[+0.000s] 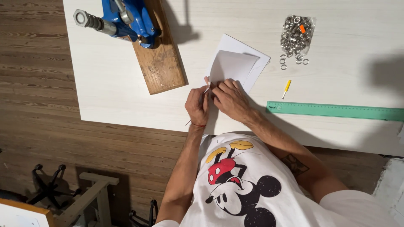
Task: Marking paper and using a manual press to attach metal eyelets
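My left hand (197, 105) and my right hand (229, 98) meet at the near corner of a few white paper sheets (234, 64) lying on the white table (105, 84). The top sheet curls upward. My left fingers pinch the paper's near edge, with a thin stick-like thing poking out below the hand. My right hand presses flat on the same corner, its fingers closed over the paper.
A blue hand press (122, 17) sits on a wooden board (162, 63) at the back left. A clear bag of metal eyelets (296, 35) lies at the back right, a small yellow tool (286, 87) and a green ruler (336, 111) nearer. Chair base (50, 183) stands on the wooden floor.
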